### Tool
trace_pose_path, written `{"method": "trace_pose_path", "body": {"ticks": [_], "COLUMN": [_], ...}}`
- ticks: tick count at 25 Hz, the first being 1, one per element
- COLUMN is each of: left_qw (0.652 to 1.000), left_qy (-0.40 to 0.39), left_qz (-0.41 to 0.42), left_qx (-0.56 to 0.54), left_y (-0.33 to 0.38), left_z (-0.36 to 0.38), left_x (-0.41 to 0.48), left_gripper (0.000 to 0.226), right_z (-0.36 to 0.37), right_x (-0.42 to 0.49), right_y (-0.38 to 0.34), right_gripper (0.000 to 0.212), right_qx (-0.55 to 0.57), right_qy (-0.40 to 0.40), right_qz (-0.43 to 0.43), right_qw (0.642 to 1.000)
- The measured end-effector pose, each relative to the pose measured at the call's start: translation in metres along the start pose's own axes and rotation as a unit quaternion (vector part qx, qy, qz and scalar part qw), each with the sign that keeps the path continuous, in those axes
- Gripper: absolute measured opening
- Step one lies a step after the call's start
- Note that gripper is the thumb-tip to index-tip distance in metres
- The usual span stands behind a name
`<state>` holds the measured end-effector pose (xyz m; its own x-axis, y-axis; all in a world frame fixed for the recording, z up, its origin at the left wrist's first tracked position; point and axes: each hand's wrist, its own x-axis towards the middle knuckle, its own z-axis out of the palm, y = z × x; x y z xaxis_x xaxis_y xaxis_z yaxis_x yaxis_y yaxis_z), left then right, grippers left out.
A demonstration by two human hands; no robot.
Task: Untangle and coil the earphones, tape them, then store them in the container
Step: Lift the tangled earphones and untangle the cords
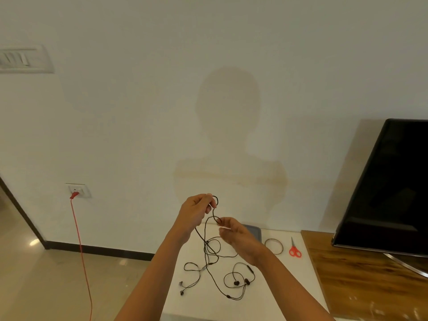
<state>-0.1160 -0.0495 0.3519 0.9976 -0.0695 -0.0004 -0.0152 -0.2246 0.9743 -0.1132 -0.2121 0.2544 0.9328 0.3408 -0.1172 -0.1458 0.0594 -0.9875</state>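
Now | left fingers (208,200) pinch earphones cable (206,247) aloft | right fingers (226,220) pinch it below

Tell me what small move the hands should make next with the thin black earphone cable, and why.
Probably draw both hands apart: the left hand and right hand each pinch the thin black earphone cable by a small loop, while its tangled rest lies on the white table. Coiling seems too early.
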Motion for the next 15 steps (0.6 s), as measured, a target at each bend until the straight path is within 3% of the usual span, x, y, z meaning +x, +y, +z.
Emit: {"method": "trace_pose_path", "body": {"ticks": [4,7,10,12,15], "left_qw": [0.998,0.998,0.998,0.995,0.993], "left_qy": [-0.062,-0.048,0.043,0.103,0.119], "left_qz": [0.004,0.020,0.023,0.002,-0.026], "left_qx": [0.007,0.036,0.031,-0.013,-0.014], "left_y": [0.004,0.003,-0.002,-0.006,-0.013], "left_z": [0.008,0.007,-0.005,-0.013,-0.015], "left_x": [-0.007,-0.008,-0.004,0.000,0.001], "left_gripper": [0.033,0.034,0.033,0.034,0.038], "right_z": [0.011,0.011,-0.005,-0.021,-0.037], "right_x": [0.005,-0.005,-0.013,-0.017,-0.019], "right_y": [0.002,0.004,0.014,0.024,0.041], "right_gripper": [0.064,0.044,0.016,0.012,0.014], "right_qx": [0.033,0.039,0.015,-0.043,-0.146], "right_qy": [-0.036,-0.054,0.024,0.112,0.222], "right_qz": [-0.002,-0.008,-0.016,-0.001,0.004], "right_qw": [0.999,0.998,0.999,0.993,0.964]}}
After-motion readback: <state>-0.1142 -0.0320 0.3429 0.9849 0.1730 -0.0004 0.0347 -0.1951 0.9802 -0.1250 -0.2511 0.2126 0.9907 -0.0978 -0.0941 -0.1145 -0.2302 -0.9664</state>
